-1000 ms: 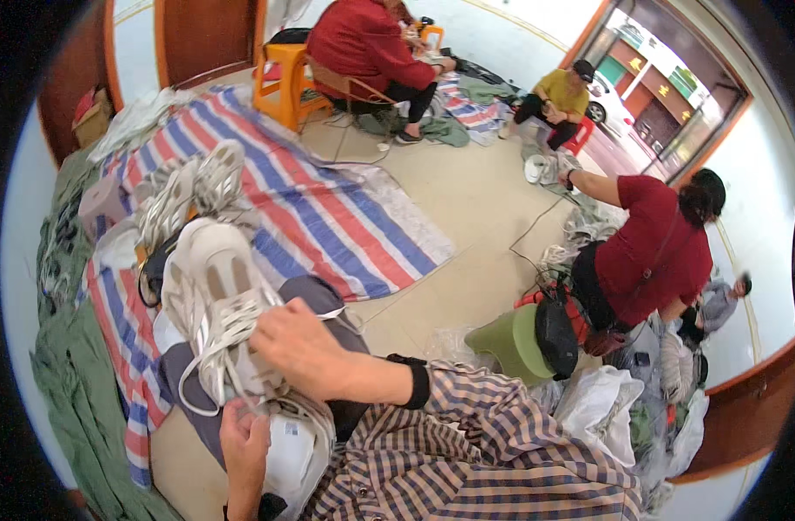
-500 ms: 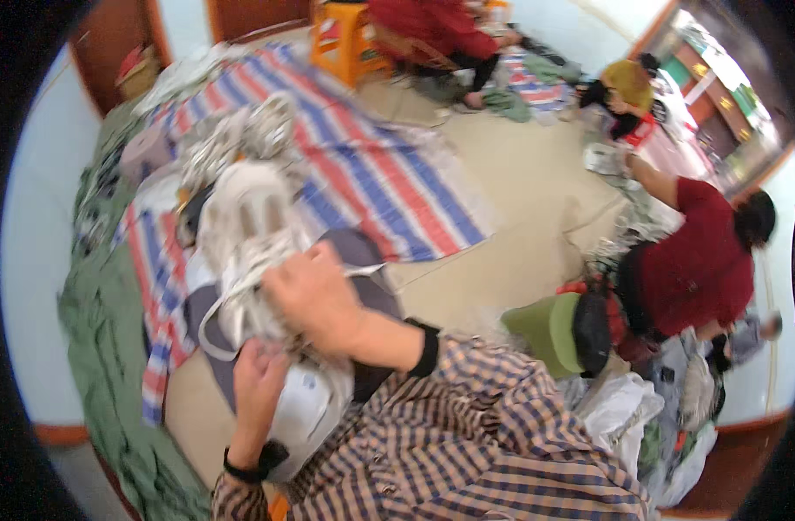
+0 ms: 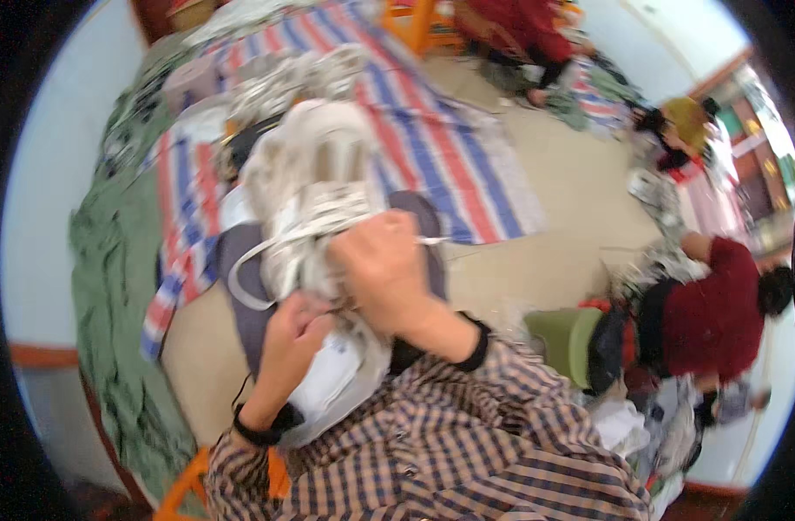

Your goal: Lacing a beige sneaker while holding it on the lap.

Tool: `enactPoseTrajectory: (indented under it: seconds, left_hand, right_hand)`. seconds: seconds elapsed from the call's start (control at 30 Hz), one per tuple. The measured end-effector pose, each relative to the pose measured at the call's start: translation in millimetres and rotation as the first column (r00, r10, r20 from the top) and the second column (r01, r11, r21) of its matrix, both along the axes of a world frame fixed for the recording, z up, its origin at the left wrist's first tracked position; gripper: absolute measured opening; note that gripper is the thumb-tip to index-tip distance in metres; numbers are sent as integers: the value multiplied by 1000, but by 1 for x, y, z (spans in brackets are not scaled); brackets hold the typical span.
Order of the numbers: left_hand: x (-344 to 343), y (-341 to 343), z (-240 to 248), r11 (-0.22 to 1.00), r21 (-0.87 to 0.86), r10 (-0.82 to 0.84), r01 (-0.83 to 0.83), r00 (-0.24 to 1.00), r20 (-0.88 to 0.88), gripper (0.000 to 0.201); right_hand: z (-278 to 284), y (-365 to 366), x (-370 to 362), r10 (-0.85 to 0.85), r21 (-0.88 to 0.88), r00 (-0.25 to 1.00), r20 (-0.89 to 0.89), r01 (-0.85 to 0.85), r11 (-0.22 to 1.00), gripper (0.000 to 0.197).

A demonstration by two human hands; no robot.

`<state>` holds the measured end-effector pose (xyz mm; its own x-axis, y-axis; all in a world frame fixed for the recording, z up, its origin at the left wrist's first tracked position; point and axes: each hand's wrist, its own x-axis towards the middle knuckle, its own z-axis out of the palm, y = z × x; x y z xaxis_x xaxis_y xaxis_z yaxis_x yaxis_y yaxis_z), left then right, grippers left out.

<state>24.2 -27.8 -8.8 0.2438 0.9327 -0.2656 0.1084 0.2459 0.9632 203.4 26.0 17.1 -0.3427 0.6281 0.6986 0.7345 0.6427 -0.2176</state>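
Observation:
A white-beige sneaker with greyish toe panels rests over my dark-clad lap, its toe pointing away from me. White shoelace crosses its front, looping out on the left, and one end sticks out past my right hand. That right hand is closed around the lace over the lacing. Nearer to me, my left hand has its fingers curled against the shoe; what they pinch is hidden. Close to my waist lies a pale rounded piece that I cannot make out clearly.
Beyond my knees a striped sheet bears several pale shoes and a mauve roll. Green cloth runs along the left. To the right are a green bin, heaped items and a person in dark red. Others sit farther back.
The view has shifted, so the shoe and both hands appear farther right. My right hand stays on the lace, and my left hand remains curled near the shoe.

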Motion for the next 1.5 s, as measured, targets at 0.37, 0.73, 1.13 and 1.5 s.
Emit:
enactPoseTrajectory:
  seconds: [0.37,0.73,1.13,1.5]
  left_hand:
    - [3,-1,8,999,27,28,-27,999,-24,11]
    - [-5,-16,43,994,77,-50,75,956,-288,30]
    - [-44,-46,44,904,400,358,-151,778,-516,33]
    - [-32,-51,49,897,430,219,99,747,-628,11]
  right_hand:
    - [9,-17,-7,-63,-235,987,145,96,967,30]
    - [5,4,-10,-79,-151,996,45,85,985,19]
    - [10,-40,-34,279,-401,857,-433,-461,791,11]
    - [9,-91,-21,304,-473,675,-672,-708,525,12]
